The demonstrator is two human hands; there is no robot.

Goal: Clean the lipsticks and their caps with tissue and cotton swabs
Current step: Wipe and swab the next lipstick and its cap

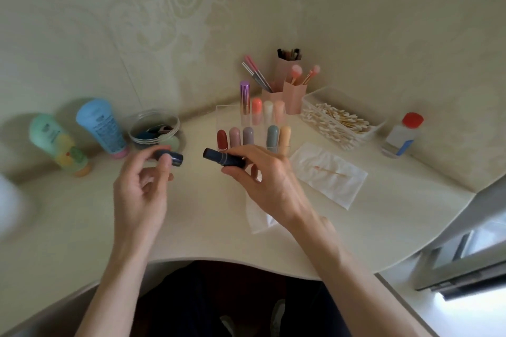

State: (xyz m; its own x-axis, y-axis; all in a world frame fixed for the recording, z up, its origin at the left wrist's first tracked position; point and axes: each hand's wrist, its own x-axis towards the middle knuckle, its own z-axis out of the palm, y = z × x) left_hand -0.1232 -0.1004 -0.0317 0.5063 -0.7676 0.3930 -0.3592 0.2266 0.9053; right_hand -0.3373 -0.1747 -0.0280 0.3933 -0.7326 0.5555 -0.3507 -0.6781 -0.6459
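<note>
1. Closest are the person's dark trousers, tucked under the curved front edge of the desk. Two bare arms reach up over it.
2. The right hand holds the dark blue lipstick up above the desk. It lies sideways with its open end pointing left. The grip is thumb and fingertips curled round the tube, not a whole fist.
3. The left hand pinches the matching cap between thumb and fingers. The cap is just beside the lipstick, with a small gap between them.
4. If the hands meet crooked, the bare tip could rub the cap's rim or a finger and smear.
5. Both grips look light. The tube or the cap could slip, roll to the front edge and drop into the lap.
6. The clear holder of standing lipsticks is right behind the right hand. A swing of the knuckles could knock them over.
7. To the right lies a stained tissue with a used cotton swab on it. A clean tube set on the stain could pick up colour.
8. Farther right stands a bottle with a red lid, beside the box of cotton swabs. A fast reach for the box could tip the bottle.
</note>
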